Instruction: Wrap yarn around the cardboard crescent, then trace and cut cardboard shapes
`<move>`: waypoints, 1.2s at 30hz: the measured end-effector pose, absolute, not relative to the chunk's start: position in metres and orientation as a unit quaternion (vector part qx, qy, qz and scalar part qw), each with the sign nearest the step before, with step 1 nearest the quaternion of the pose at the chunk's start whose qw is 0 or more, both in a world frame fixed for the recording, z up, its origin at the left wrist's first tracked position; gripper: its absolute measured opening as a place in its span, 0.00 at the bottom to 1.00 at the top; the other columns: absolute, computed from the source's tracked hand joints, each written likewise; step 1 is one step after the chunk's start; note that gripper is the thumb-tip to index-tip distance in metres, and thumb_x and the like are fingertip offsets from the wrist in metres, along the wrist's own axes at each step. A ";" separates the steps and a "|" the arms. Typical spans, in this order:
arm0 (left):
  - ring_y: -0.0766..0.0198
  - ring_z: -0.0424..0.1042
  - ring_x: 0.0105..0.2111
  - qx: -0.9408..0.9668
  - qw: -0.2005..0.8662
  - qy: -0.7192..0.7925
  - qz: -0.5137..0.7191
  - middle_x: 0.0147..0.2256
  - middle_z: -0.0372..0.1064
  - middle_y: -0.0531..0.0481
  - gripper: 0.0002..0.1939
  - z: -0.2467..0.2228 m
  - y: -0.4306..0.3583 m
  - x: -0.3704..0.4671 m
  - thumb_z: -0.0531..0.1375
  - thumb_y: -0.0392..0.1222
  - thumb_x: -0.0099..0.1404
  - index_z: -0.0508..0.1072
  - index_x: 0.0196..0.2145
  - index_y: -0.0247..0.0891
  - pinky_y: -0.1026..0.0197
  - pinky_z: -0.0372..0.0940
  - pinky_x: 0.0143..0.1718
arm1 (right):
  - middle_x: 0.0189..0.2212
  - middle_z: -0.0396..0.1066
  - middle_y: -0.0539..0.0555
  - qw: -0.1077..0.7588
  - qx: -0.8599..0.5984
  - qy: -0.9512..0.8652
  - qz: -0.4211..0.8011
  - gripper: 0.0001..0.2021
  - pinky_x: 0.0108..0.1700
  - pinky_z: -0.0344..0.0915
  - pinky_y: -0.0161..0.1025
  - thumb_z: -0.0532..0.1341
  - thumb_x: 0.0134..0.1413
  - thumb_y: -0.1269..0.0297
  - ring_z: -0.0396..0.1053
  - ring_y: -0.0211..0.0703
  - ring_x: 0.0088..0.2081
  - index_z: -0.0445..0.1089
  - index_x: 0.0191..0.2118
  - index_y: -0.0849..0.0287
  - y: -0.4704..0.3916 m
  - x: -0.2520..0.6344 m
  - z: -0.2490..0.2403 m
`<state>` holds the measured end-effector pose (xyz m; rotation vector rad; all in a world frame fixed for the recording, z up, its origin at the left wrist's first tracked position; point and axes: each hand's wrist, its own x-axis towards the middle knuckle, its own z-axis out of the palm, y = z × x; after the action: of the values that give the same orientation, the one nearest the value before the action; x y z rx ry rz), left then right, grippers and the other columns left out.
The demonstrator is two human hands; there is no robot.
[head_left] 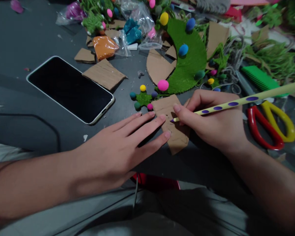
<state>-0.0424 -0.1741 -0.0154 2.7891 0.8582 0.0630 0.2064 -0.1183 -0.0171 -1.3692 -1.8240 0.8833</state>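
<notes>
My right hand (208, 118) grips a pale yellow pencil (233, 104) with purple spots, its purple tip at the surface of a small cardboard piece (178, 136). Faint lines show on that cardboard. My left hand (127, 141) lies flat with fingers stretched out, the fingertips resting on the cardboard's left side. Just beyond the fingers is a small green star (144, 98) with coloured balls at its points. Behind the cardboard lies a green crescent (191, 62), also trimmed with coloured balls.
A phone (68, 88) with a dark screen lies at the left, a cardboard scrap (105, 73) over its edge. Red and yellow-handled scissors (265, 132) and a green comb-like piece (260, 78) lie at the right. Bags of coloured clay (105, 46) and green strands crowd the back.
</notes>
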 end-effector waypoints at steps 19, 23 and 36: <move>0.43 0.41 0.75 0.947 0.132 0.289 0.040 0.76 0.41 0.37 0.45 -0.014 -0.173 -0.043 0.64 0.41 0.61 0.53 0.73 0.38 0.39 0.52 0.73 | 0.19 0.72 0.49 0.326 -0.539 -0.691 0.355 0.14 0.23 0.63 0.40 0.73 0.54 0.64 0.69 0.41 0.22 0.71 0.22 0.54 -0.119 0.208 -0.014; 0.42 0.43 0.75 0.950 0.127 0.283 0.033 0.75 0.42 0.36 0.45 -0.015 -0.172 -0.043 0.64 0.42 0.62 0.53 0.73 0.39 0.39 0.54 0.72 | 0.20 0.73 0.49 0.329 -0.542 -0.700 0.328 0.15 0.24 0.63 0.40 0.72 0.56 0.65 0.70 0.40 0.22 0.70 0.22 0.53 -0.117 0.210 -0.012; 0.41 0.42 0.75 0.948 0.131 0.290 0.022 0.76 0.40 0.37 0.44 -0.012 -0.173 -0.042 0.63 0.41 0.63 0.53 0.73 0.39 0.38 0.53 0.72 | 0.19 0.72 0.50 0.326 -0.538 -0.688 0.362 0.15 0.23 0.63 0.41 0.75 0.51 0.60 0.70 0.42 0.22 0.71 0.22 0.54 -0.118 0.209 -0.011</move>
<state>-0.0424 -0.1731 -0.0118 2.7520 0.8419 0.0637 0.2092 -0.1180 -0.0114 -1.4107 -1.8018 0.9496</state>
